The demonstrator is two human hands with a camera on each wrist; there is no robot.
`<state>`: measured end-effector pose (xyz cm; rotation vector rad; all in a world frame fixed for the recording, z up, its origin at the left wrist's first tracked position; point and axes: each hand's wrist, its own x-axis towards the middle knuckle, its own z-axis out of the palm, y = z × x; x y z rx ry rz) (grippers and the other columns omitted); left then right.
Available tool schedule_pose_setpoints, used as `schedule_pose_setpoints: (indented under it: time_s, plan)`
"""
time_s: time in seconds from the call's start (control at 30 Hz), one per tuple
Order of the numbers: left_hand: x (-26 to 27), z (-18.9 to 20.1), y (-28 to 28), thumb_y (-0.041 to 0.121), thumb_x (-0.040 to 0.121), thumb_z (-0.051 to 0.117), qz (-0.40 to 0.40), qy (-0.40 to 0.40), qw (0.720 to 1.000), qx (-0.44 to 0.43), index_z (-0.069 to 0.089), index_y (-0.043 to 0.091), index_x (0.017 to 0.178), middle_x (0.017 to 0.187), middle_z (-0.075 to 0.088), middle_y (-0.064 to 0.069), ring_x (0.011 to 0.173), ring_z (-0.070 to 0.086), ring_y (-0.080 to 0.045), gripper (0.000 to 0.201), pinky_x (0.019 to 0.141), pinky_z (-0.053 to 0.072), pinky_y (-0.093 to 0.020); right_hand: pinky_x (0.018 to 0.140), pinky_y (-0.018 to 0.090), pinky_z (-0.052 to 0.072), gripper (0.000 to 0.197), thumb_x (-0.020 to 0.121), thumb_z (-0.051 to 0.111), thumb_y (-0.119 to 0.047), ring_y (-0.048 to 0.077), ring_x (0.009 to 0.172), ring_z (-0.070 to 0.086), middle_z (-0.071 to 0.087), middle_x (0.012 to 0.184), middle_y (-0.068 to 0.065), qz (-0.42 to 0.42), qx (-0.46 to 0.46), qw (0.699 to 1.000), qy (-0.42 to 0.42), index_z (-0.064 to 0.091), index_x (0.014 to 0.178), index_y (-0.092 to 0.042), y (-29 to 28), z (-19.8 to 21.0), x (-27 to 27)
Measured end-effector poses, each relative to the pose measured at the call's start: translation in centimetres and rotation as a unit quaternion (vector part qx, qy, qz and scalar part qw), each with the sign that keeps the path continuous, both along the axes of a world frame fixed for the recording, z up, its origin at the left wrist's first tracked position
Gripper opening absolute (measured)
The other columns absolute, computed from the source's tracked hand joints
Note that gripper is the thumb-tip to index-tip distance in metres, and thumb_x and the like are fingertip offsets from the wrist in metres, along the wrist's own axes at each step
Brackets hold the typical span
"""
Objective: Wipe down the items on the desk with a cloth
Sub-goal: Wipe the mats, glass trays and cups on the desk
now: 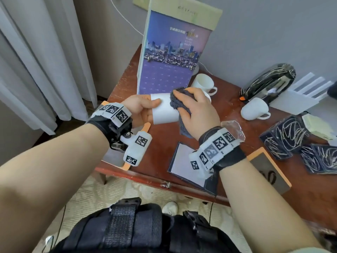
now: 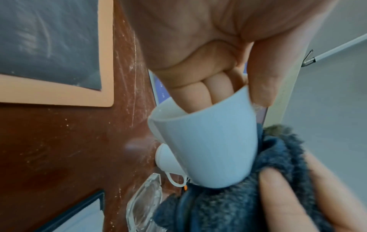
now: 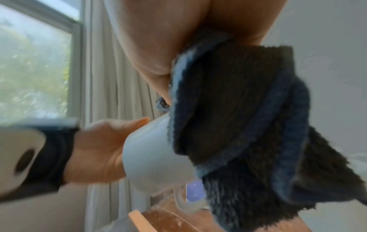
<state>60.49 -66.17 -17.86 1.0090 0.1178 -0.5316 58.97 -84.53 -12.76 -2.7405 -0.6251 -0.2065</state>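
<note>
Cup wiped at mid-frame.
Left hand [image 1: 138, 108] pinches the cup [image 1: 165, 108], fingers inside, thumb outside; right hand [image 1: 198, 110] clutches the cloth [image 1: 179, 103] against it.

A white cup [image 1: 165, 110] is showing against a dark blue-grey cloth [image 1: 180, 103]. The desk [image 1: 160, 154] is showing reddish-brown, scratched pale. The far calendar [image 1: 171, 57] is displaying a purple skyline. On the right, black boxes [image 1: 299, 148] are bearing white scribbles, and a grey pad [image 1: 269, 170] is showing an orange border.
</note>
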Motion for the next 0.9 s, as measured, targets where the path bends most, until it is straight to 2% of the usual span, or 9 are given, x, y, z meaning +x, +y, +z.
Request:
schedule_pose_setpoints:
  time_s: [0.1,0.2,0.3,0.4,0.5,0.6,0.67,0.77,0.9]
  plan:
    - [-0.8,0.4,0.1,0.011,0.078,0.063,0.007,0.001,1.000,0.010,0.049,-0.008,0.126,0.114,0.063,-0.019,0.090,0.068,-0.026,0.054,0.078,0.058,-0.038,0.073,0.042,0.050,0.043,0.081,0.056,-0.009,0.040,0.098,0.054,0.056,0.122,0.012,0.061,-0.030,0.997,-0.031,0.062,0.122,-0.021,0.4,-0.8,-1.3]
    - [-1.5,0.1,0.3,0.013,0.077,0.061,0.006,0.002,1.000,-0.009,0.049,-0.007,0.126,0.103,0.068,-0.015,0.085,0.069,-0.024,0.055,0.071,0.058,-0.033,0.066,0.039,0.051,0.038,0.080,0.052,-0.014,0.040,0.087,0.058,0.060,0.115,0.012,0.146,-0.082,0.985,-0.048,0.067,0.115,-0.020,-0.2,-1.0,-2.1]
    - [-2.1,0.1,0.2,0.016,0.073,0.070,0.011,-0.004,1.000,0.008,0.053,-0.005,0.120,0.104,0.065,-0.018,0.089,0.066,-0.029,0.054,0.076,0.056,-0.036,0.079,0.041,0.049,0.039,0.083,0.046,-0.019,0.035,0.100,0.056,0.058,0.120,0.007,0.122,-0.030,0.992,-0.030,0.066,0.117,-0.023,-0.5,0.2,-1.8]
    - [-2.1,0.1,-0.2,0.026,0.056,0.087,-0.020,-0.016,0.999,0.046,0.044,0.000,0.123,0.114,0.047,-0.028,0.104,0.047,-0.041,0.084,0.093,0.039,-0.052,0.097,0.033,0.038,0.041,0.089,0.052,-0.014,0.025,0.120,0.044,0.047,0.132,0.000,0.004,0.014,1.000,0.011,0.057,0.128,-0.027,-0.2,0.9,-1.0]
    - [-2.6,1.1,-0.6,0.014,0.068,0.075,-0.041,-0.023,0.995,0.086,0.044,-0.014,0.126,0.125,0.049,-0.033,0.113,0.050,-0.048,0.071,0.100,0.039,-0.054,0.097,0.024,0.033,0.039,0.091,0.053,-0.012,0.020,0.121,0.044,0.046,0.133,-0.001,0.053,-0.002,0.995,0.089,0.057,0.128,-0.025,-0.3,0.6,-1.5]
    - [-2.5,1.2,-0.9,0.001,0.077,0.062,-0.044,-0.021,0.990,0.133,0.055,-0.011,0.115,0.101,0.066,-0.019,0.088,0.067,-0.030,0.040,0.081,0.054,-0.039,0.099,0.026,0.036,0.037,0.090,0.054,-0.011,0.017,0.119,0.046,0.048,0.132,-0.003,0.067,-0.017,0.989,0.133,0.060,0.124,-0.025,-2.8,0.1,-2.9]
    - [-2.0,1.8,-1.7,0.001,0.078,0.064,-0.051,-0.033,0.983,0.172,0.061,-0.003,0.099,0.089,0.065,-0.016,0.080,0.065,-0.028,0.021,0.074,0.055,-0.037,0.101,0.028,0.036,0.037,0.091,0.055,-0.013,0.016,0.120,0.045,0.048,0.132,-0.006,0.009,-0.001,0.992,0.129,0.059,0.125,-0.027,-5.3,0.1,-3.4]
    - [-0.5,3.2,-3.7,0.016,0.057,0.071,-0.072,-0.073,0.960,0.259,0.059,0.002,0.083,0.087,0.061,-0.015,0.085,0.058,-0.029,0.032,0.080,0.047,-0.040,0.095,0.019,0.031,0.038,0.091,0.054,-0.013,0.015,0.119,0.045,0.047,0.131,-0.005,-0.105,0.040,0.987,0.116,0.057,0.127,-0.028,-9.6,0.7,-3.6]
    - [1.2,5.0,-8.5,0.014,0.070,0.074,-0.136,-0.144,0.924,0.328,0.065,0.011,0.089,0.098,0.065,-0.012,0.100,0.059,-0.031,0.021,0.092,0.047,-0.042,0.097,0.019,0.027,0.039,0.091,0.054,-0.011,0.018,0.121,0.043,0.046,0.132,0.000,-0.167,0.050,0.979,0.110,0.056,0.127,-0.026,-15.0,1.8,-3.6]
